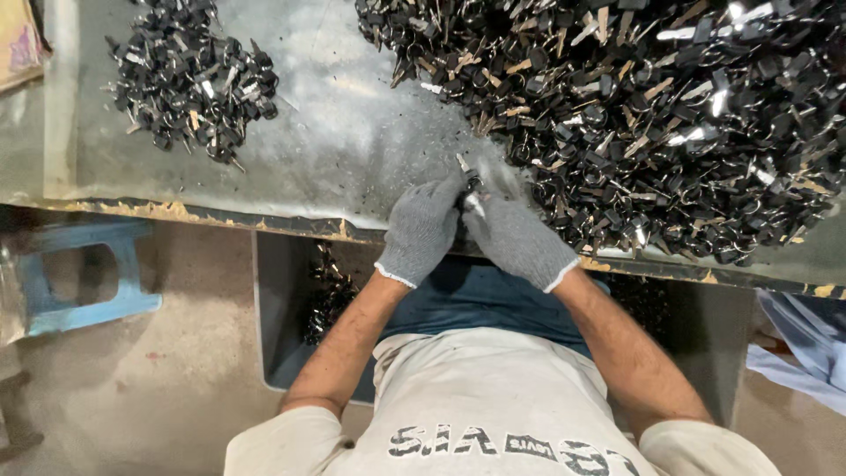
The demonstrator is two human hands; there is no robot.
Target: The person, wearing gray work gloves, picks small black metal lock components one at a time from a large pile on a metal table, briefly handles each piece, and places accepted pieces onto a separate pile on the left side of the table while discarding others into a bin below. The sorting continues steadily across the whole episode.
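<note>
Keys fill this moment: we hold one small key [468, 187] with a dark head between both gloved hands at the near edge of the metal surface [352, 132], our left hand [423, 227] and right hand [518, 238] pressed together, each grip closed on the piece, its bright blade poking out above the fingers. Just beyond and to the right of the grip lies the big heap of keys [652, 115]; well off to the left sits a smaller pile [189, 84]. We judge the step to be working on a single key drawn from the heap. Any next move would call for a firm pinch, since the piece is small and the gloves are thick. A tray [291, 335] with more dark pieces sits below the grip, under the edge.
</note>
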